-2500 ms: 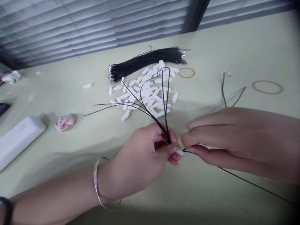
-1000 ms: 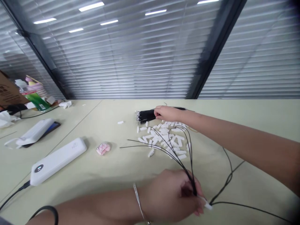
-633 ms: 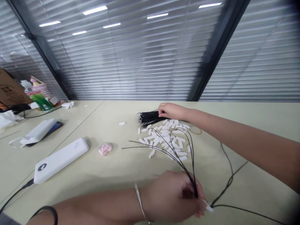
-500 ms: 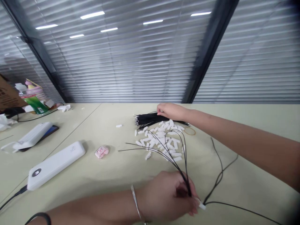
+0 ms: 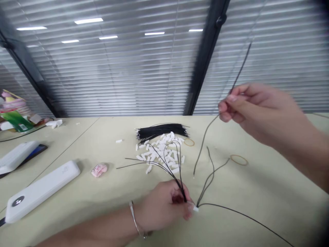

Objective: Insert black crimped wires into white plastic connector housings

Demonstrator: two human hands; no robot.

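My left hand is closed in a pinch on a small white connector and a bunch of fanned black wires. My right hand, raised above the bench, pinches a single loose black wire between its fingertips.

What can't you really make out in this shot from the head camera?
Head view, the only one:
- Left hand: its fingers hide how the black wires meet the white connector.
- Right hand: its fingers hide the pinched part of the raised wire, whose top end is blurred.
- Pink object: too small to identify.
- Power bank: its display is too blurred to read.
- Phone: cut off by the left edge.
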